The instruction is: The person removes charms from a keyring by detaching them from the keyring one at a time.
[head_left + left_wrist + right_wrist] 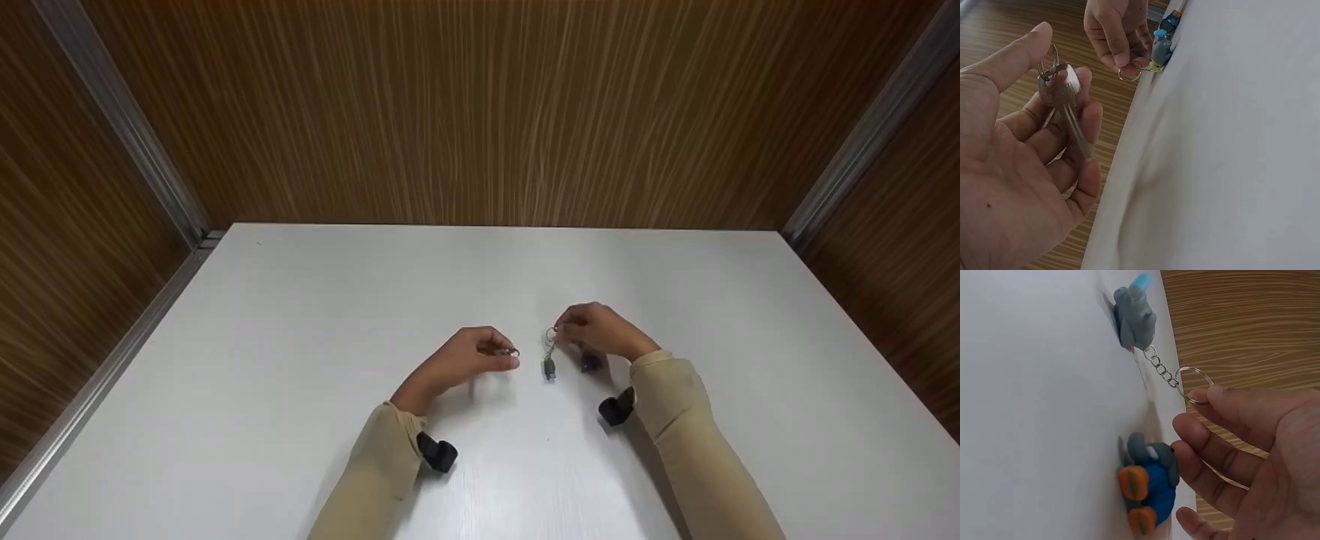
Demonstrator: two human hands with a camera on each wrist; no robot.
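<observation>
While our left hand (1022,169) curls its fingers around a silver key (1067,107) with its small ring (1047,62), held just above the white table (300,337), our right hand (1252,450) pinches the split ring (1195,385) of a keychain between thumb and forefinger. From that ring a short chain (1161,368) runs to a grey charm (1133,318) lying on the table. A blue and orange figure (1148,489) lies just beside our right fingers, touching them. The two hands are near each other, apart.
</observation>
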